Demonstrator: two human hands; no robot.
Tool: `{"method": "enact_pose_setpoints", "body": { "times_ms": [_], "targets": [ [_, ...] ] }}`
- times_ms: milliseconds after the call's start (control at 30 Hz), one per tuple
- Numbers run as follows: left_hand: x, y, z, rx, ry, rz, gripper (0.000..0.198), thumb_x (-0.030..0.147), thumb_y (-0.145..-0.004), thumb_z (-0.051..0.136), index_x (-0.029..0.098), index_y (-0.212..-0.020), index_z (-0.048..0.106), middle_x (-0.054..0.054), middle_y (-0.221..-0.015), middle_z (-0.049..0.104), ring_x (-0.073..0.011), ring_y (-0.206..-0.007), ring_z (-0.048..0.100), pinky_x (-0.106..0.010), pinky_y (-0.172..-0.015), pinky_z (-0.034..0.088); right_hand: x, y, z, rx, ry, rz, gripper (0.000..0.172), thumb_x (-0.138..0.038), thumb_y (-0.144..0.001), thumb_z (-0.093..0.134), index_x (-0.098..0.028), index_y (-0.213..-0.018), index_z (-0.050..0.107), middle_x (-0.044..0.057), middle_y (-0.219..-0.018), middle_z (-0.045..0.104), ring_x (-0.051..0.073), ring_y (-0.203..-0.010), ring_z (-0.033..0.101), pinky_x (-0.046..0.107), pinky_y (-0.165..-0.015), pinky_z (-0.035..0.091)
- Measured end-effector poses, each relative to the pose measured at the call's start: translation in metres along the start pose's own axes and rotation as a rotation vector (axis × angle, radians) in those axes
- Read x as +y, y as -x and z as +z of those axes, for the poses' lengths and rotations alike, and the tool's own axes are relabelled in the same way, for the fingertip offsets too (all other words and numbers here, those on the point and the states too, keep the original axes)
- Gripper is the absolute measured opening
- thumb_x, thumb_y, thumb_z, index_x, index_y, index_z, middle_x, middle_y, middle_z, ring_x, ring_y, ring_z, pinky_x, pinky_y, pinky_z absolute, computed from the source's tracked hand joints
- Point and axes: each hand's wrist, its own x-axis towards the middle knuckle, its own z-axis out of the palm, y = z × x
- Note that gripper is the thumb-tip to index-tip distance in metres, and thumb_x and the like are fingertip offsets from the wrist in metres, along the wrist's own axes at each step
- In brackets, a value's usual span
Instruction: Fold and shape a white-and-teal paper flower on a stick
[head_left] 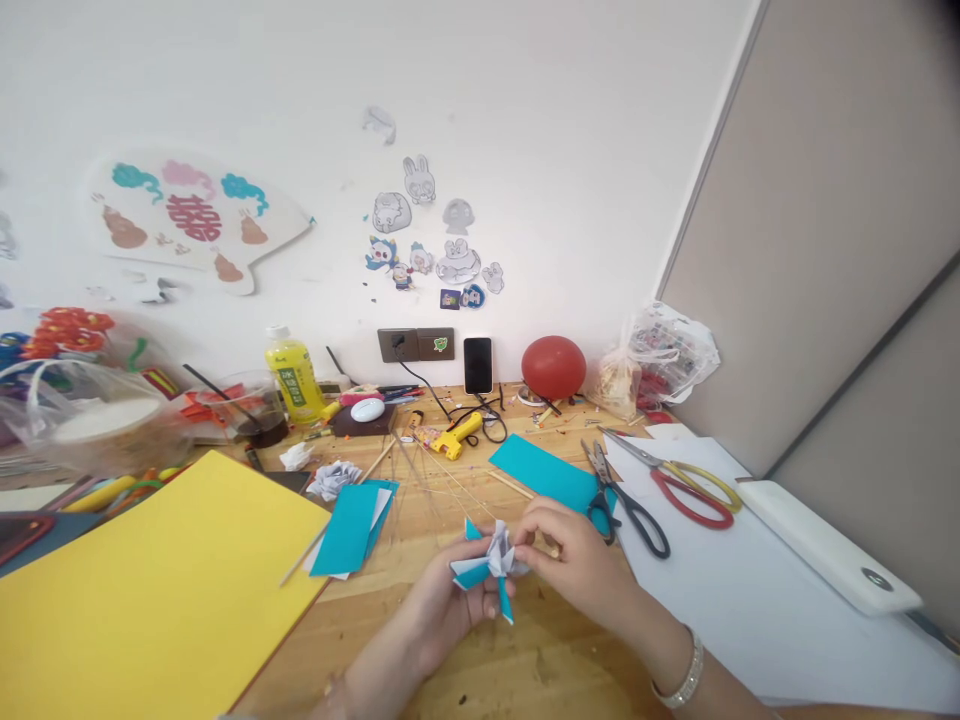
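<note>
A folded paper flower (500,553), white in the middle with blue pointed petals sticking out, is held over the table in front of me. My left hand (450,600) cups it from below and from the left, fingers curled round its base. At its right side, the thumb and forefinger of my right hand (562,555) pinch the edge of the white paper. Just behind my right hand lies a blue paper strip (551,472). Left of my hands are more blue paper pieces (351,530) beside a crumpled white paper flower (334,480).
Black-handled scissors (626,500) and red-and-yellow-handled scissors (686,480) lie to the right near white sheets (697,610). Yellow paper (165,590) covers the left. Behind are a yellow glue gun (456,437), a phone (478,366), a red balloon (553,367) and a yellow bottle (293,378).
</note>
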Motion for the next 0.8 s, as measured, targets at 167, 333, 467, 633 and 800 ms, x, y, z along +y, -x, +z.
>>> {"method": "enact_pose_setpoints", "body": {
  "times_ms": [167,333,467,633,800],
  "targets": [
    [0.0018,0.0012,0.0011,0.097,0.042,0.064,0.009,0.016,-0.078,0.056,0.011,-0.082,0.061,-0.005,-0.069,0.067,-0.0122,-0.055,0.061,-0.019,-0.047,0.043,-0.0051,0.0030,0.0016,0.036,-0.002,-0.096,0.008,-0.016,-0.075,0.061,-0.020,-0.081,0.061,0.000,-0.077,0.058,0.015,-0.075,0.055,0.026,-0.068,0.041],
    [-0.0005,0.0020,0.0020,0.117,0.033,0.051,0.009,0.017,-0.077,0.058,0.011,-0.083,0.061,-0.003,-0.068,0.067,-0.0114,-0.055,0.060,-0.021,-0.051,0.047,-0.0051,0.0034,0.0032,0.032,0.076,-0.074,0.006,-0.024,-0.073,0.066,-0.021,-0.077,0.063,0.000,-0.076,0.058,0.015,-0.073,0.054,0.025,-0.066,0.040],
    [-0.0038,0.0011,0.0010,0.089,0.012,0.014,0.006,0.016,-0.077,0.055,0.013,-0.081,0.059,-0.003,-0.063,0.065,-0.0136,-0.056,0.062,-0.020,-0.048,0.045,-0.0052,0.0028,0.0037,0.008,0.109,-0.036,0.007,-0.017,-0.075,0.063,-0.021,-0.069,0.062,-0.001,-0.074,0.057,0.013,-0.072,0.054,0.024,-0.065,0.040],
    [-0.0040,0.0002,0.0000,0.028,0.000,-0.022,0.007,0.018,-0.078,0.052,0.013,-0.081,0.056,-0.004,-0.065,0.065,-0.0151,-0.056,0.063,-0.019,-0.043,0.041,-0.0066,0.0023,0.0031,0.040,0.092,0.012,0.012,-0.014,-0.077,0.059,-0.020,-0.066,0.061,-0.001,-0.070,0.055,0.013,-0.071,0.054,0.023,-0.062,0.040],
    [-0.0013,0.0006,0.0000,0.016,0.022,0.006,0.009,0.018,-0.078,0.053,0.012,-0.082,0.058,-0.005,-0.064,0.064,-0.0145,-0.054,0.061,-0.018,-0.042,0.038,-0.0050,0.0017,-0.0012,0.033,0.042,-0.017,0.003,-0.019,-0.074,0.065,-0.020,-0.073,0.062,-0.001,-0.075,0.056,0.015,-0.075,0.055,0.025,-0.066,0.041]
  ]
}}
